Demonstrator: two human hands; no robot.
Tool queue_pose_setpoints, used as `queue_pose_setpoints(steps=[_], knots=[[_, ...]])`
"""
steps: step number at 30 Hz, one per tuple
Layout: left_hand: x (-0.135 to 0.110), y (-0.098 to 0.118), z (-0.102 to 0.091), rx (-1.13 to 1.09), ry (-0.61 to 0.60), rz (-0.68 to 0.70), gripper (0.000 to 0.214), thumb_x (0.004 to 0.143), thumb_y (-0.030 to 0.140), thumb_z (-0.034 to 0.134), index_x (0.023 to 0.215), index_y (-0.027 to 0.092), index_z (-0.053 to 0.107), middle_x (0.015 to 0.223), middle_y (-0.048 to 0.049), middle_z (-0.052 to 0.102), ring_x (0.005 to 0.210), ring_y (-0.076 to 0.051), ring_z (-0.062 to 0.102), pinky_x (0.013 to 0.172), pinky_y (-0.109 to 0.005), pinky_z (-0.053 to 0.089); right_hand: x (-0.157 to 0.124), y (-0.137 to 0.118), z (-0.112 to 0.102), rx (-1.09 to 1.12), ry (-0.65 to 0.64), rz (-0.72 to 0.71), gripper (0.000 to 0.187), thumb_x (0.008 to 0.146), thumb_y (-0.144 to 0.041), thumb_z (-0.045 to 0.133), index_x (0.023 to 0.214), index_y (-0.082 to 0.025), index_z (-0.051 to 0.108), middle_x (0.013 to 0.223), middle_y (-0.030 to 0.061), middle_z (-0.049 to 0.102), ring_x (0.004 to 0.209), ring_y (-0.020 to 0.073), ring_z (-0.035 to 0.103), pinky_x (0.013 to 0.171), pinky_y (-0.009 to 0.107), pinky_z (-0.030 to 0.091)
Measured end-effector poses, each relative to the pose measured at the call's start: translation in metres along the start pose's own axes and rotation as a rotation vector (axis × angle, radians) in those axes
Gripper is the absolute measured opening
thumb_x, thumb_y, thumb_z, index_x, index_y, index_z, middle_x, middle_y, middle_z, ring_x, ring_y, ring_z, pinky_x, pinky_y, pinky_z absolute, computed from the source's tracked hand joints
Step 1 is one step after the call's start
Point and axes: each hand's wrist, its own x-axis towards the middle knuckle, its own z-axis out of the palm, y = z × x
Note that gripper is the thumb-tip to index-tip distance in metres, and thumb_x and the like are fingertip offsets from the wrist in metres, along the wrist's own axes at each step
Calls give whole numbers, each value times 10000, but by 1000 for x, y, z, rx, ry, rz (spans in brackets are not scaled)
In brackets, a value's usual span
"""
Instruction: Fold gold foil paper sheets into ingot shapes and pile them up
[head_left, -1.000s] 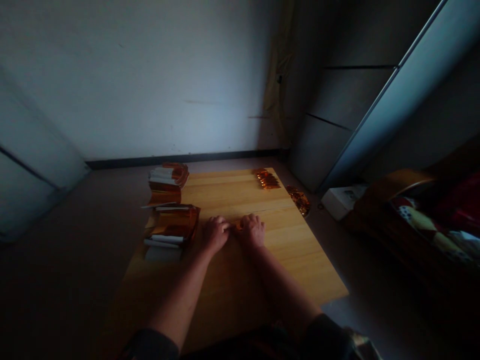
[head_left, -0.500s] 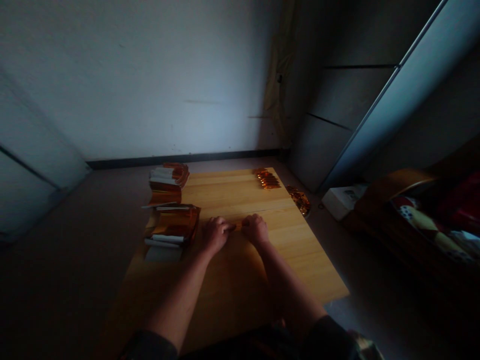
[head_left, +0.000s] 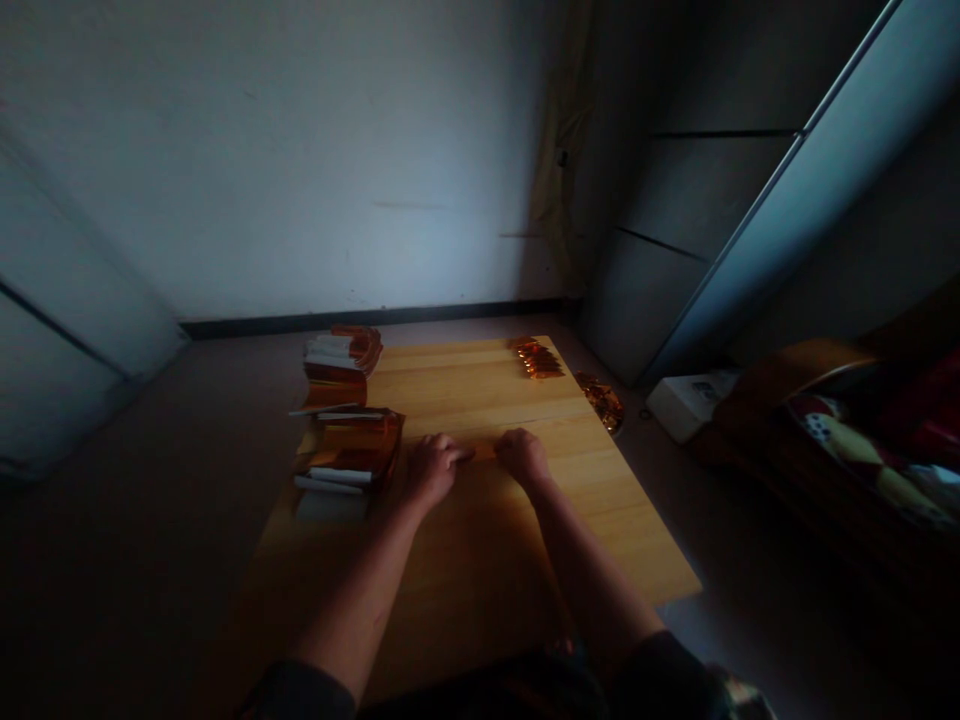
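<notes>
On your left, two bundles of copper-coloured foil sheets with pale backs sit along the table's left side: the far bundle (head_left: 366,346) at the corner, the near bundle (head_left: 360,436) just beside your left hand (head_left: 433,470), with a loose pale sheet (head_left: 331,507) at its near end. Between your hands the wooden table (head_left: 450,385) is bare around a small orange foil strip (head_left: 485,454), and nothing stands in the way there. At the far right corner lies a row of shiny folded foil pieces (head_left: 538,358); past the table's right edge, lower down, is a heap of similar pieces (head_left: 602,403), then a white box (head_left: 688,405) and a curved wooden armrest (head_left: 817,355), both well apart from your reach. Your left forearm runs up and inward, the hand low over the table, knuckles up; your right forearm angles in from the other side, and the right hand (head_left: 523,458) rests over the strip's right end. Your left fingers are mostly curled, one digit stretched toward the strip's left end — touching it, by the look. Your right fingers are bent and bunched, their tips hidden — whether either hand pinches the foil, I cannot tell.
</notes>
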Motion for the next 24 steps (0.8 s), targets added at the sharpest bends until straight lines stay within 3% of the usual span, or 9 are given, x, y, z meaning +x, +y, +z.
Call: queue_pose_setpoints(steps=[6,11,14,17,24], knots=[[0,0,1,9,-8,1,414,840,104,452,1043,389,673,989,-24,613,953,-188,493,823,-307,360,2,7,-9,19,65,27,192,732,-120,555,794,-168,730,861,69,694,775,160,621,673,216,428],[-1,2,-1,27,-15,-24,353,837,147,493,1039,370,678,979,-45,601,937,-200,492,800,-318,356,4,-4,-11,227,223,-145,275,697,-48,500,845,-158,704,899,61,680,813,144,607,744,211,446],[-1,2,-2,12,-13,-22,288,855,200,494,1011,344,689,974,-40,607,929,-194,500,792,-307,359,6,-21,0,394,68,-275,255,709,-80,516,863,-183,692,857,18,691,776,132,610,714,207,455],[-1,2,-1,28,-1,-31,259,840,185,501,958,291,706,969,-46,615,940,-197,502,796,-306,362,11,-31,14,401,-87,-284,221,697,-83,545,841,-171,688,809,11,695,728,125,605,667,195,443],[-10,1,0,-60,104,-25,245,797,119,503,847,233,715,847,-50,604,897,-189,501,789,-304,383,24,-23,20,223,-170,-283,202,700,-76,555,821,-164,691,826,25,698,753,128,600,660,190,419]])
